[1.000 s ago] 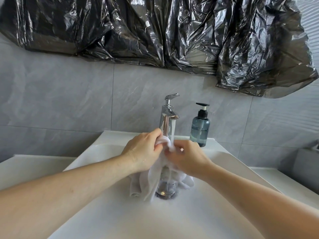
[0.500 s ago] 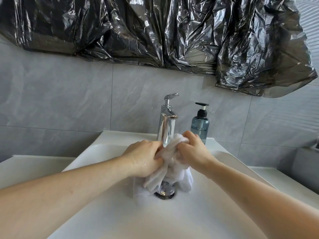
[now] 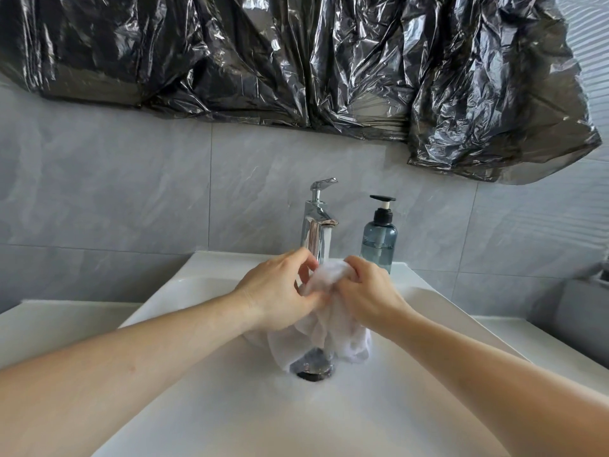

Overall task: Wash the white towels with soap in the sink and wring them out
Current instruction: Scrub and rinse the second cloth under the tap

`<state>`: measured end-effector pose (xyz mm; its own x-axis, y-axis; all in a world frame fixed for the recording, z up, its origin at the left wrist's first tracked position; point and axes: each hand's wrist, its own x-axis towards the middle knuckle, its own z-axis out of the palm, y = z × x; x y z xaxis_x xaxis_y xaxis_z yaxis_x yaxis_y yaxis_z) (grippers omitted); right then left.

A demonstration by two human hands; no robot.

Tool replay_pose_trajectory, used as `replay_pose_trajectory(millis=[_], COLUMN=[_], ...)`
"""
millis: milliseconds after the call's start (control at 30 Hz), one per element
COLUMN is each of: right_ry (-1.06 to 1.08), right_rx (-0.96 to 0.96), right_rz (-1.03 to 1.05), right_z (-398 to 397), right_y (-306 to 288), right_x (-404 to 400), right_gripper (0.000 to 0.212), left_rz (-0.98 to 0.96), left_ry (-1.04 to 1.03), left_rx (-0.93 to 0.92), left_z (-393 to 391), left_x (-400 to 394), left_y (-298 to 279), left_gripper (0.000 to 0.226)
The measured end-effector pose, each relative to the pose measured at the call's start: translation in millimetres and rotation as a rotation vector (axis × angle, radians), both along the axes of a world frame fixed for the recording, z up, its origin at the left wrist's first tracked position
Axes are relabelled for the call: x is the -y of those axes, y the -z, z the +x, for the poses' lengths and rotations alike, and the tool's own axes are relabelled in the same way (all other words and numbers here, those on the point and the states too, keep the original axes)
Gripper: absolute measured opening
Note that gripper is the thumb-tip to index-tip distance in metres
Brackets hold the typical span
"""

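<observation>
Fingers (image 3: 304, 303) of both hands clamped around bunched white towel (image 3: 324, 328), under faucet (image 3: 318, 222), above sink (image 3: 230, 407).

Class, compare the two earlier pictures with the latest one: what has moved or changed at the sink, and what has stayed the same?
Both hands keep hold of the white towel throughout. The left hand and right hand have bunched its top higher between them, and the left hand's fingers have loosened and lifted slightly. The hanging part has shifted rightward over the drain. The faucet, soap bottle and sink are unchanged.
</observation>
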<state>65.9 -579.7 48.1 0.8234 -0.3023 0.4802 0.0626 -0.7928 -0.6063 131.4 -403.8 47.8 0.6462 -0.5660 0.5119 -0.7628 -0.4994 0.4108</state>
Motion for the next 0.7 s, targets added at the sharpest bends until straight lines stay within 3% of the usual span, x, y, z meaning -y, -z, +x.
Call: replay_pose_trajectory(millis=[67, 133, 233, 333, 533, 600, 700], right_ry=[0.029, 0.032, -0.03, -0.144, -0.203, -0.219, -0.125], right_rx=[0.05, 0.081, 0.065, -0.051, -0.206, -0.152, -0.022], right_rz=[0.048, 0.12, 0.309, 0.506, 0.38, 0.304, 0.098], right_z=[-1.4, -0.8, -2.7, -5.7, -8.3, -8.0, -7.8], right_y=[-3.2, -3.5, -2.2, -2.7, -2.5, -1.7, -4.1], right_x=[-0.8, 0.5, 0.6, -3.8, -3.7, -3.0, -2.8], right_gripper=[0.01, 0.009, 0.01, 0.015, 0.07, 0.056, 0.011], left_rz=[0.068, 0.084, 0.094, 0.125, 0.078, 0.021, 0.025], left_ry=[-0.017, -0.046, -0.048, -0.071, -0.063, -0.045, -0.013], left_rx=[-0.072, -0.145, -0.204, -0.06, 0.13, 0.164, 0.084], left_z=[-3.6, -2.8, 1.1, 1.8, 0.4, 0.1, 3.1], left_x=[0.7, 1.4, -1.9, -3.6, -2.5, -2.9, -6.1], left_y=[0.8, 1.2, -1.4, -0.3, -1.7, -4.1, -3.8], left_gripper=[0.056, 0.062, 0.053, 0.03, 0.021, 0.024, 0.024])
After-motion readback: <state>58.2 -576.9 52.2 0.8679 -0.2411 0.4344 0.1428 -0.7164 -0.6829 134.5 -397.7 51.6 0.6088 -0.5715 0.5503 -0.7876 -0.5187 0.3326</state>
